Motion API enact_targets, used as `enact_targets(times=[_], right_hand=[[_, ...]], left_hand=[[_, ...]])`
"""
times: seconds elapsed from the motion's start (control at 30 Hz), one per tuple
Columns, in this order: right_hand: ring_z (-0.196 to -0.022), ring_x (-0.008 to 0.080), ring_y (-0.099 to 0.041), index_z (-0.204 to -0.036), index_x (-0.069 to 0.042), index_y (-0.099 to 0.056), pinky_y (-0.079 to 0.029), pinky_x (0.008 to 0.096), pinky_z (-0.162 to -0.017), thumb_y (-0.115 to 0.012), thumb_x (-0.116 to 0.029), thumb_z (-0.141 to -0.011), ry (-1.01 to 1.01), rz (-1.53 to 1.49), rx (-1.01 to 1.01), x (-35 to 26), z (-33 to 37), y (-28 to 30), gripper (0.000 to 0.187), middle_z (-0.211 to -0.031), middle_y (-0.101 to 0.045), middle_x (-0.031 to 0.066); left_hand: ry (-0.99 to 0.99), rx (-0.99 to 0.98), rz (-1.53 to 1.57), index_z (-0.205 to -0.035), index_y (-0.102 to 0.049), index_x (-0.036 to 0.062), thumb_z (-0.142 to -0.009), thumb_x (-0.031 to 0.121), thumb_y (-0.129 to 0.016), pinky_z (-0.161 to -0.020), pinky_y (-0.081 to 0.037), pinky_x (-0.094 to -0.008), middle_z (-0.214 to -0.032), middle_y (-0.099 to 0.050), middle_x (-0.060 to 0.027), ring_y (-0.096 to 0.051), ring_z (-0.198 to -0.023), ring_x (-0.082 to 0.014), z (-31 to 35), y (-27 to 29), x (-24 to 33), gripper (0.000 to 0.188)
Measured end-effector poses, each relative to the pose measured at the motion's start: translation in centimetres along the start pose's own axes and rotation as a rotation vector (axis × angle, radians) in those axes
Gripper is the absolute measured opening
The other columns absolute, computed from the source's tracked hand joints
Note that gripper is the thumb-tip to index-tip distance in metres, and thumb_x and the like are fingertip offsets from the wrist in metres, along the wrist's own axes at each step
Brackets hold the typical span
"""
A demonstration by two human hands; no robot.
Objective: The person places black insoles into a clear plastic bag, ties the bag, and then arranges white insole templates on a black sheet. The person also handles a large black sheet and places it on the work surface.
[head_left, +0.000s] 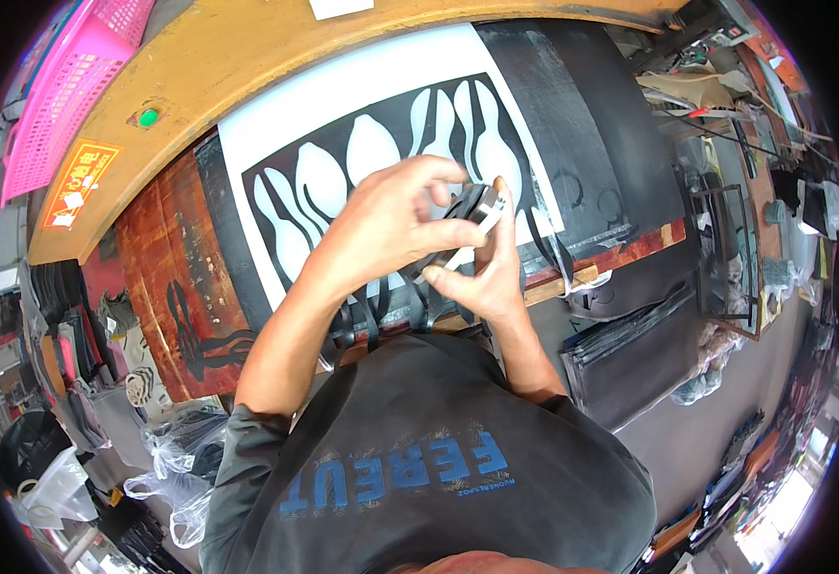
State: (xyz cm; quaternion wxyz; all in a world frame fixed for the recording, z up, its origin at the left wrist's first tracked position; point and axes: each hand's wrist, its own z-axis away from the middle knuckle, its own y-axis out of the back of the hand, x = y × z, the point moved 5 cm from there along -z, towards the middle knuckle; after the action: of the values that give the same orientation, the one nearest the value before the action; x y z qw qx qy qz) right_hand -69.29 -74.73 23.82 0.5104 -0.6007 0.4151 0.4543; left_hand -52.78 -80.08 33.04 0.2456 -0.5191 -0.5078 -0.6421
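Observation:
Both my hands are raised over the work surface, around a small dark object with a pale, shiny edge; its exact kind is hard to make out. My left hand curls over it from the left, thumb pressed to its near side. My right hand grips it from below and the right. Under them lies a black sheet with several spoon-shaped cutouts, white board showing through. Several thin black looped strips hang by the front edge, partly behind my hands.
A yellow machine beam with a green button spans the far side. At the far left stands a pink plastic basket. More black cut strips lie on the worn reddish board. Dark sheets are stacked to the right.

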Motion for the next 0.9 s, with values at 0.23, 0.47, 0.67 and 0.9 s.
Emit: enact_targets(times=[0.23, 0.47, 0.67, 0.9], right_hand=[[-0.143, 0.0376, -0.051, -0.167, 0.001, -0.017, -0.049, 0.0499, -0.116, -0.097, -0.020, -0.065, 0.078, 0.221, -0.088, 0.0, -0.3, -0.6, 0.131, -0.156, -0.038, 0.0262], [-0.141, 0.0315, -0.050, -0.169, 0.000, -0.011, -0.041, 0.0460, -0.117, -0.098, -0.018, -0.068, 0.114, 0.317, -0.106, -0.1, 0.0, -1.4, 0.134, -0.152, -0.047, 0.0206], [-0.139, 0.0326, -0.050, -0.165, 0.003, -0.018, -0.044, 0.0468, -0.117, -0.097, -0.020, -0.066, 0.028, 0.129, 0.055, -0.1, 0.3, -0.2, 0.129, -0.152, -0.045, 0.0207], [-0.137, 0.0394, -0.058, -0.164, -0.005, -0.024, -0.051, 0.0511, -0.113, -0.087, -0.011, -0.080, 0.069, -0.023, 0.261, 1.8, -0.6, 4.8, 0.105, -0.152, -0.050, 0.0212]], left_hand=[[0.024, -0.255, 0.323, -0.134, -0.075, 0.0048, -0.099, 0.023, -0.078, -0.062, -0.056, -0.0260, -0.095, -0.065, -0.0048, -0.067, -0.072, -0.0107, -2.0, 0.5, 0.3, 0.040], [0.267, -0.089, 0.052, -0.111, -0.081, -0.0019, -0.103, 0.020, -0.074, -0.056, -0.053, -0.0242, -0.074, -0.069, -0.0016, -0.063, -0.062, -0.0066, 0.2, 2.2, 0.9, 0.024], [0.507, 0.516, -0.194, -0.075, -0.070, 0.0055, -0.102, 0.025, -0.072, -0.048, -0.035, -0.0250, -0.066, -0.059, 0.0057, -0.049, -0.055, -0.0033, 7.3, 13.2, -9.6, 0.034], [0.846, 0.763, -0.136, -0.092, -0.073, 0.0062, -0.107, 0.030, -0.067, -0.058, -0.050, -0.0264, -0.071, -0.064, 0.0025, -0.059, -0.063, -0.0072, 29.3, 23.2, -23.9, 0.029]])
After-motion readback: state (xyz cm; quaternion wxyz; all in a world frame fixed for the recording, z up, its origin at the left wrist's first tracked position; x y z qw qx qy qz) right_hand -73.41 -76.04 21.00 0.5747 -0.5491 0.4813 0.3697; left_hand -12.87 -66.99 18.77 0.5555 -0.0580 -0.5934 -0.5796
